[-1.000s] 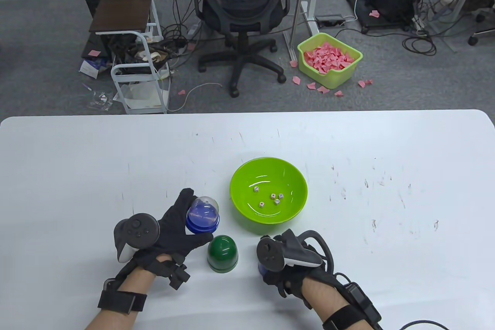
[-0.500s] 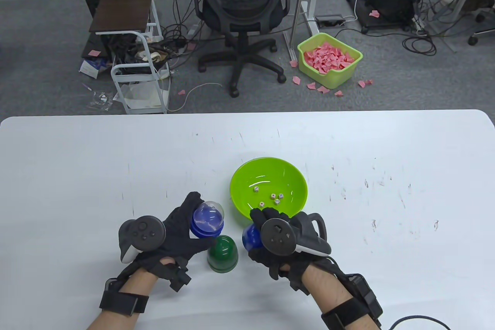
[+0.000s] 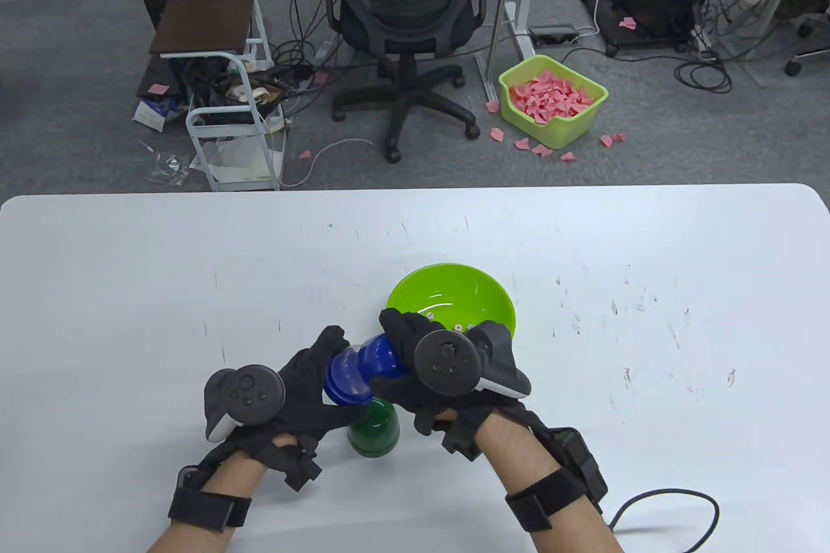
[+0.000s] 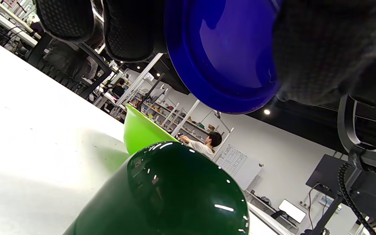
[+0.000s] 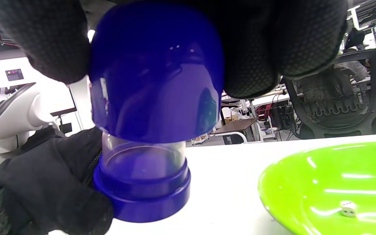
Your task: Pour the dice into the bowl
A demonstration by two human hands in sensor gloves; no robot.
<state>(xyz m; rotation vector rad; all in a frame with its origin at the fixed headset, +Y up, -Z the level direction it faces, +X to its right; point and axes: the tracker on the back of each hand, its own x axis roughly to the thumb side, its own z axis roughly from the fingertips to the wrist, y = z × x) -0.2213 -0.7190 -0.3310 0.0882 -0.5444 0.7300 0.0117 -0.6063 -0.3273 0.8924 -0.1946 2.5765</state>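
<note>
Holding a blue base (image 3: 347, 381) in our left hand (image 3: 301, 384), we grip a blue cap (image 3: 382, 355) in our right hand (image 3: 421, 378), its mouth down over the clear dome (image 5: 142, 156) on the base. A green cup (image 3: 371, 426) sits just below them, and the green bowl (image 3: 486, 294) with dice (image 5: 348, 208) lies partly behind our right hand. The white table (image 3: 130, 281) is scuffed; a chair (image 3: 405, 8) stands beyond.

Grey carpet floor (image 3: 84, 60), black office chair (image 3: 405, 2), tangled cables.
</note>
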